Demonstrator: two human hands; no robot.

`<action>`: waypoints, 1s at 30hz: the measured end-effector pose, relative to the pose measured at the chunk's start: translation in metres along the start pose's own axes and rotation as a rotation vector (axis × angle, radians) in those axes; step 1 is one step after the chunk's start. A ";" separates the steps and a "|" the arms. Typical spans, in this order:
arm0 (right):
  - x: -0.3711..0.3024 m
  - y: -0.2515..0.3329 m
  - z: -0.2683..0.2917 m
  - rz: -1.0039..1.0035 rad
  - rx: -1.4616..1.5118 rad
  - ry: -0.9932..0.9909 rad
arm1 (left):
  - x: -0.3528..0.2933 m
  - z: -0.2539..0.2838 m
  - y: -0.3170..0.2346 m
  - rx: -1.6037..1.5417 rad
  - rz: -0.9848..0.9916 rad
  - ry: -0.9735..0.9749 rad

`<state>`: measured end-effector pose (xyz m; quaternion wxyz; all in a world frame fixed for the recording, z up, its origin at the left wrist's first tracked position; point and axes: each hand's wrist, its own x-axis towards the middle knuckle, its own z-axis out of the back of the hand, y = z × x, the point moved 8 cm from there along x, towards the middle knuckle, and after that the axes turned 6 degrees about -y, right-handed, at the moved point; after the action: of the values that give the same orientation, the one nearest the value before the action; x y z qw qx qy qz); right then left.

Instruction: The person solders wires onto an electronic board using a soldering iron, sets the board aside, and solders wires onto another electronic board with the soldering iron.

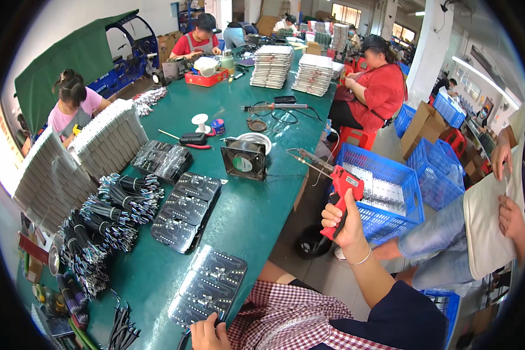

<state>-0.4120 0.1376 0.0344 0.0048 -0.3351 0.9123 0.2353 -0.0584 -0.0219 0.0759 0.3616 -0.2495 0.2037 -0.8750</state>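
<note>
My right hand [345, 219] is raised off the table's right edge, wrapped round the handle of a red soldering gun [349, 185]. The gun's thin metal tip points up and left, toward a small black fan. At the near edge of a black circuit board panel [210, 286], my left hand [209, 333] has its fingers curled on a black cable [184, 337], mostly hidden under it. This panel lies flat on the green table. Beyond it rests a stack of similar black panels [185, 213], with more panels [162, 160] farther back.
Bundles of black cables [102, 224] and tall stacks of white pieces [108, 137] line the left side. The fan [243, 158], a solder spool [200, 122] and another soldering tool [274, 107] lie ahead. Blue crates [385, 175] and a standing person [478, 227] are at right; several people sit around.
</note>
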 end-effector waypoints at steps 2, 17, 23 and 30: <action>0.005 0.003 0.013 -0.004 0.015 0.006 | -0.001 -0.007 0.001 0.035 -0.009 0.005; 0.169 0.072 0.062 0.078 -0.215 -0.281 | 0.020 -0.031 0.006 0.172 -0.092 -0.108; 0.294 0.060 0.052 -0.021 -0.256 -0.307 | 0.025 -0.030 0.014 0.232 -0.015 -0.152; 0.363 0.061 0.075 -0.015 -0.205 -0.381 | 0.017 -0.034 0.002 0.218 -0.001 -0.122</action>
<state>-0.7424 -0.0108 -0.0671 0.1446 -0.2902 0.8637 0.3858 -0.0876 -0.0300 0.0527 0.3979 -0.2618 0.0849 -0.8752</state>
